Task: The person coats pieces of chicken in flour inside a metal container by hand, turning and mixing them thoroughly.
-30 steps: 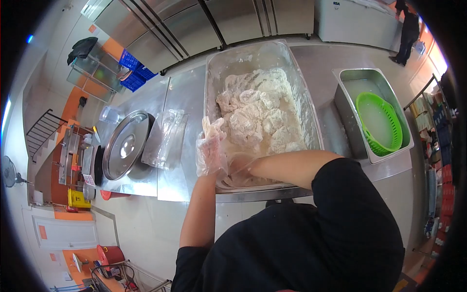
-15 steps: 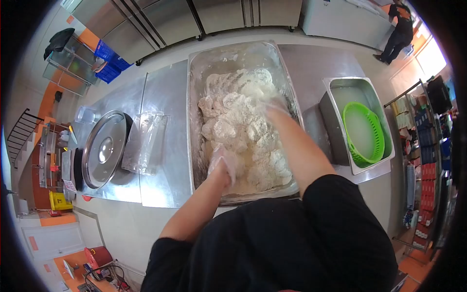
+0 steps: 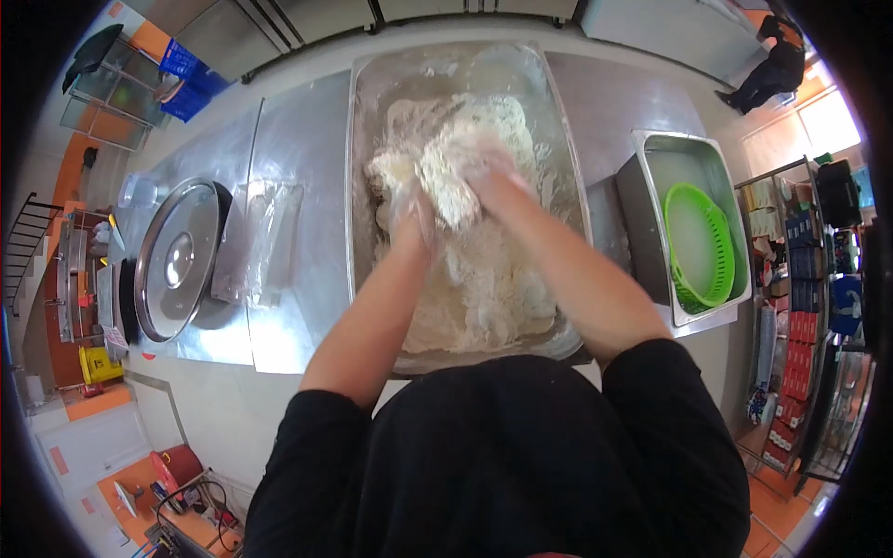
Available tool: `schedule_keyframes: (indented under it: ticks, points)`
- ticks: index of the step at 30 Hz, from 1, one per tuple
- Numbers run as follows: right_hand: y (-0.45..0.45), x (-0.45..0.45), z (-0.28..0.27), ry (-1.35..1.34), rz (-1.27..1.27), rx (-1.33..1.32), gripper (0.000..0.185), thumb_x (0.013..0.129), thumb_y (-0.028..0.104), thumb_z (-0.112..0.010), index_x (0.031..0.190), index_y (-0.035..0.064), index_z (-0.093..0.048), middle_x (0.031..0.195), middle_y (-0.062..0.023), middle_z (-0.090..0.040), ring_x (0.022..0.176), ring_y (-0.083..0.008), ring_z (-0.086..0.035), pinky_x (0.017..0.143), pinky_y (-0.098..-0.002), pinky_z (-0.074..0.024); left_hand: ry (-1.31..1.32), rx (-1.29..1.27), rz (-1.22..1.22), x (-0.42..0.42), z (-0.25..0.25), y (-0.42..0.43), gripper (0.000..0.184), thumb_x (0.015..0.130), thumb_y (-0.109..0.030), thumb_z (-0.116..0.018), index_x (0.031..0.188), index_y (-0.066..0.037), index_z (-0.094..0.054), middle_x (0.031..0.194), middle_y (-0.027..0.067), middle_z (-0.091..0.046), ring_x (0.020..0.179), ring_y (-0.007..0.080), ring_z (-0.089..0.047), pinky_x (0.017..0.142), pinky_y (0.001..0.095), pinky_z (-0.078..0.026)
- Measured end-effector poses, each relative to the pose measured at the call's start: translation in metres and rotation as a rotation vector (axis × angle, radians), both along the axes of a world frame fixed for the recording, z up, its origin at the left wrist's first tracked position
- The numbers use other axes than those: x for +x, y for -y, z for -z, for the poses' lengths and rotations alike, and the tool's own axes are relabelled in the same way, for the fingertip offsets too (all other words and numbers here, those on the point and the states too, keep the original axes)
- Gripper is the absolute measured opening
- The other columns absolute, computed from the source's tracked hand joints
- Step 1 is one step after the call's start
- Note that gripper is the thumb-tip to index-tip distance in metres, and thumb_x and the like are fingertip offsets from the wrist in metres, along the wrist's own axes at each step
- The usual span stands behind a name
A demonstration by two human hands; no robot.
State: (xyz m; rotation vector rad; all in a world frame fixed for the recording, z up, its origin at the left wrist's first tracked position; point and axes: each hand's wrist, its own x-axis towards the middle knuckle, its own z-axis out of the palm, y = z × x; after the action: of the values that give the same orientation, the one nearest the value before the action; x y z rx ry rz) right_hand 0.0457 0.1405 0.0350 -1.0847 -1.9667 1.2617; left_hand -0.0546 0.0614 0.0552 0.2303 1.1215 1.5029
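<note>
A long, deep metal tray (image 3: 354,139) holds loose white flour (image 3: 507,270), spread over its bottom. Both my hands wear clear plastic gloves. In the left-middle of the tray, my left hand (image 3: 412,212) grips a heap of flour-coated lumps (image 3: 446,191) from the near left side. My right hand (image 3: 490,170) presses on the same heap from the right, its fingers blurred by motion and partly hidden in flour. The heap is gathered between the two hands. What lies under the coating cannot be made out.
On the right, a metal container (image 3: 642,270) of cloudy liquid holds a green basket (image 3: 677,265). A round steel tray (image 3: 153,321) and a clear plastic bag (image 3: 270,242) lie on the left of the metal table (image 3: 307,307). Another person (image 3: 774,70) stands far right.
Both hands have moved away from me up the tray and closer together, gathering the lumps between them. The near part of the tray now shows mostly loose flour.
</note>
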Motion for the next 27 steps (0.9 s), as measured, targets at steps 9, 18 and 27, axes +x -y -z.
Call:
schedule_keyframes:
  ticks: [9, 18, 27]
  points:
    - [-0.025, 0.051, -0.059, 0.91, -0.422, 0.555, 0.03, 0.076, 0.017, -0.048, 0.105, 0.0071, -0.049, 0.083, -0.0082, -0.057, 0.092, -0.0203, -0.049, 0.082, -0.035, -0.0376, -0.136, -0.314, 0.159, -0.033, 0.025, 0.029, 0.008, 0.081, -0.016, -0.05, 0.085, -0.01, -0.054, 0.069, 0.0014, -0.049, 0.06, 0.0149, -0.048, 0.052, 0.0273, -0.039]
    - [0.072, 0.064, -0.041, 1.154, -0.855, -0.246, 0.059, 0.063, 0.016, -0.06, 0.116, -0.0019, -0.039, 0.116, -0.0212, -0.042, 0.108, -0.0253, -0.043, 0.087, -0.0336, -0.036, -0.267, -0.446, 0.798, 0.074, 0.064, 0.108, 0.032, 0.084, -0.027, -0.038, 0.099, -0.003, -0.053, 0.094, 0.0103, -0.055, 0.08, 0.0192, -0.052, 0.068, 0.0317, -0.042]
    - [0.106, 0.061, -0.019, 0.597, -0.368, -0.371, 0.043, 0.075, 0.022, -0.05, 0.115, 0.0052, -0.046, 0.116, -0.0165, -0.046, 0.115, -0.0296, -0.035, 0.099, -0.0328, -0.0241, -0.284, -0.36, 0.383, 0.052, 0.071, 0.075, 0.044, 0.085, -0.041, -0.039, 0.097, -0.002, -0.055, 0.085, 0.0119, -0.057, 0.079, 0.0219, -0.054, 0.07, 0.033, -0.043]
